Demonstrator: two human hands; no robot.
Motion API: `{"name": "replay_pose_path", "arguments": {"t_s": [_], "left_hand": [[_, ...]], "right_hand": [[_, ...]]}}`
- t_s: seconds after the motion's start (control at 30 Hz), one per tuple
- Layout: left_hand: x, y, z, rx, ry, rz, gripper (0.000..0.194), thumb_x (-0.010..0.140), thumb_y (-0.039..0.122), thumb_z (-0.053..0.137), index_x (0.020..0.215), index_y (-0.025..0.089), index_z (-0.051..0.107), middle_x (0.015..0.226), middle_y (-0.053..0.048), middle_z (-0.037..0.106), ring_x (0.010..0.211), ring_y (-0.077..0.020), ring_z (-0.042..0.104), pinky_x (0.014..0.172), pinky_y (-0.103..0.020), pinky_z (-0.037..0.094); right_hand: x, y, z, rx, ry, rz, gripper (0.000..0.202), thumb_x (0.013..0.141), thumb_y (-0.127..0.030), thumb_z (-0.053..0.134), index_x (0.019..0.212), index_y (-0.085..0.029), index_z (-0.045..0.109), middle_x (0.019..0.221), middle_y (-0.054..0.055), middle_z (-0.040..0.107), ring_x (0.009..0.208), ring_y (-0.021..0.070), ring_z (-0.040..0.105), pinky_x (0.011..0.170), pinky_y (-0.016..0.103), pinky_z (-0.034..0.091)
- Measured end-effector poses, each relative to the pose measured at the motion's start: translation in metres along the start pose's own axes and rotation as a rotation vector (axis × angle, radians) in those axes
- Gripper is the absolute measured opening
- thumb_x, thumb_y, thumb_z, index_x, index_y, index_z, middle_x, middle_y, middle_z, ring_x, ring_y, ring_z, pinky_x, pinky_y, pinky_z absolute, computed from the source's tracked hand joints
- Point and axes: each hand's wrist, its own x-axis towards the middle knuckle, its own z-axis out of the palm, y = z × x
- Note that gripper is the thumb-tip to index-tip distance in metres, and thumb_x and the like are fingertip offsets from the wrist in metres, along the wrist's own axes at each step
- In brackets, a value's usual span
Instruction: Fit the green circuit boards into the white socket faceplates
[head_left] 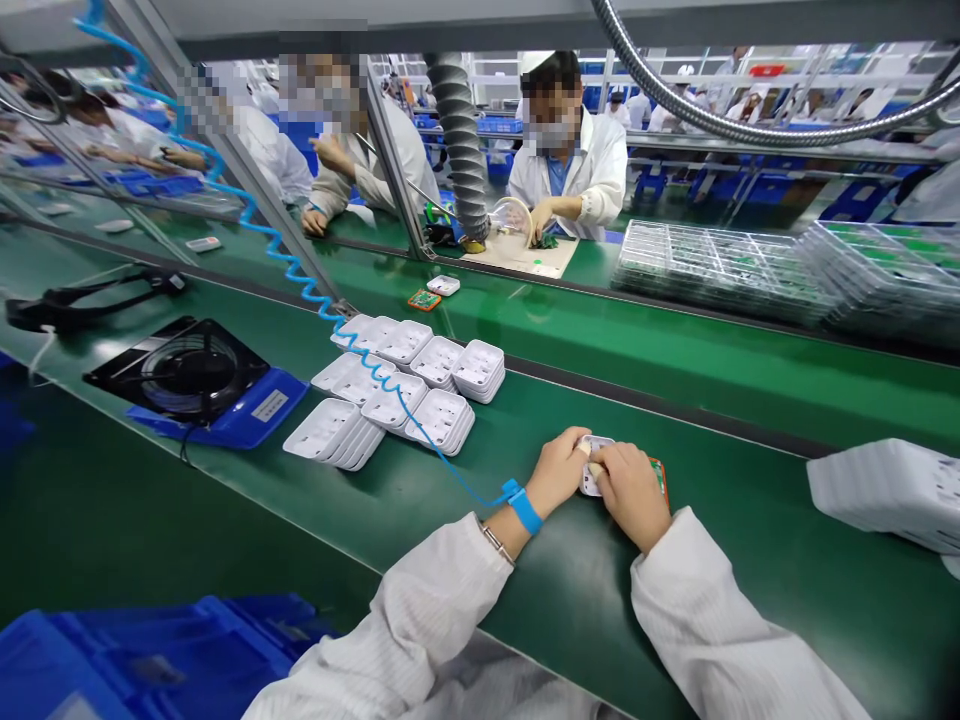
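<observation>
A small white plastic housing [591, 483] lies on the green bench between my hands. My left hand [559, 468], with a blue strap at the wrist, grips its left side, thumb on the inside face. My right hand [634, 492] closes over its right side, with the thumb pressed onto it. An orange-edged green circuit board [659, 477] shows just beyond my right hand, partly hidden by it. To the left stand several stacks of white housings [439, 418]. Another pile of white housings [889, 490] is at the right.
A coiled blue cord runs from my left wrist to the upper left. A black fan [199, 370] stands on the left, near blue bins [150, 660]. Across the conveyor [540, 325], carrying a white housing and an orange-edged board, people work beside stacked clear trays [720, 265].
</observation>
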Motion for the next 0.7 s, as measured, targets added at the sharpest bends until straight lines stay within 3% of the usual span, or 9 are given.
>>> {"name": "replay_pose_path", "arguments": {"t_s": [0.13,0.4,0.53,0.7], "left_hand": [[0.003,0.0,-0.005,-0.026,0.026,0.009,0.031,0.084,0.02,0.038,0.106,0.019,0.06,0.105,-0.003,0.066,0.094,-0.0168,0.06,0.084,-0.028,0.047],[0.005,-0.001,-0.012,0.058,0.042,0.07,0.035,0.084,0.015,0.036,0.112,0.017,0.056,0.114,-0.005,0.062,0.105,-0.0169,0.056,0.094,-0.03,0.042],[0.001,0.004,-0.013,0.132,-0.015,0.15,0.037,0.083,0.015,0.035,0.114,0.016,0.055,0.118,-0.005,0.06,0.108,-0.0171,0.054,0.097,-0.03,0.04],[-0.001,0.009,-0.016,0.186,-0.109,0.238,0.041,0.081,0.014,0.035,0.117,0.022,0.054,0.119,-0.002,0.059,0.109,-0.0166,0.053,0.098,-0.029,0.039]], "right_hand": [[-0.006,0.007,-0.004,-0.004,0.032,0.0,0.018,0.086,-0.031,0.048,0.09,-0.018,0.059,0.093,0.007,0.058,0.085,0.0211,0.045,0.074,0.033,0.031],[-0.008,0.006,-0.002,-0.048,-0.003,-0.027,0.019,0.086,-0.03,0.048,0.091,-0.017,0.061,0.088,0.009,0.056,0.085,0.0223,0.045,0.073,0.034,0.032],[-0.008,0.004,0.0,-0.086,0.026,-0.02,0.015,0.086,-0.025,0.046,0.084,-0.018,0.059,0.081,0.007,0.056,0.08,0.0213,0.045,0.072,0.033,0.032],[-0.007,0.011,0.001,-0.105,0.032,0.096,0.019,0.081,-0.034,0.054,0.069,-0.02,0.049,0.068,0.003,0.05,0.069,0.0193,0.043,0.064,0.032,0.029]]}}
